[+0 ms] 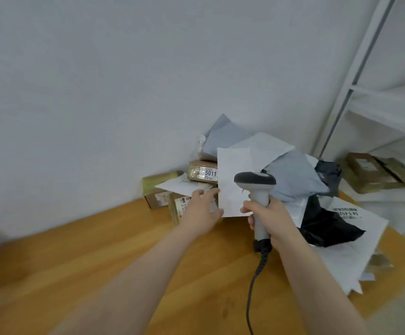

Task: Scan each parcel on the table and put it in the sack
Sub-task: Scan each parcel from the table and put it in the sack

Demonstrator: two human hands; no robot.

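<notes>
A heap of parcels lies at the far right of the wooden table (100, 257): brown boxes, grey and white mailer bags and a black bag (327, 226). My right hand (269, 216) grips the handle of a grey barcode scanner (257, 189), whose head points at the heap. My left hand (202, 209) holds the left edge of a flat white parcel (233, 180) that stands upright in front of the boxes. A box with a label reading 5011 (201, 174) sits behind it. No sack is in view.
A white wall runs behind the table. A white metal shelf rack (378, 105) stands at the right, with brown boxes (378, 172) on its lower shelf. The scanner's coiled cable (252, 291) trails toward me across the table. A large white mailer (356, 250) overhangs the table's right edge.
</notes>
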